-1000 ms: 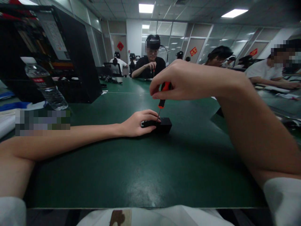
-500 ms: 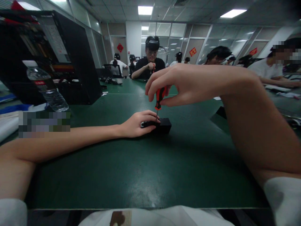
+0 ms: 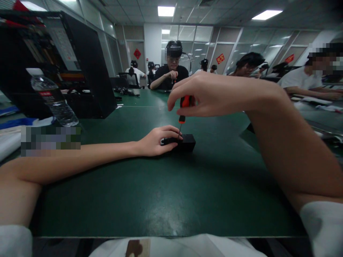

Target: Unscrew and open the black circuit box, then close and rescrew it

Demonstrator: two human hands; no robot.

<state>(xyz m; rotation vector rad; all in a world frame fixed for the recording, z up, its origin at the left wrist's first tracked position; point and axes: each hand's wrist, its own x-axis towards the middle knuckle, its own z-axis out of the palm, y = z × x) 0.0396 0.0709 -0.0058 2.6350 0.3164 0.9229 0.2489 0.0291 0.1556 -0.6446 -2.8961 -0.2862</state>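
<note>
A small black box (image 3: 187,142) lies on the green table (image 3: 150,192) in the middle of the view. My left hand (image 3: 155,141) rests on its left end, fingers curled over it and holding it down. Above it my right hand (image 3: 203,95) pinches the red and black handle of a small screwdriver (image 3: 183,109). The screwdriver stands nearly upright, its thin tip touching the top of the box beside my left fingertips.
A clear water bottle (image 3: 53,101) and a large black case (image 3: 80,64) stand at the left. A person in black (image 3: 171,71) sits across the table with a screwdriver; other people (image 3: 308,80) work at the right.
My right hand has shifted slightly on the screwdriver handle, its fingers turning it, and the tool stays on the box. My left hand has not moved.
</note>
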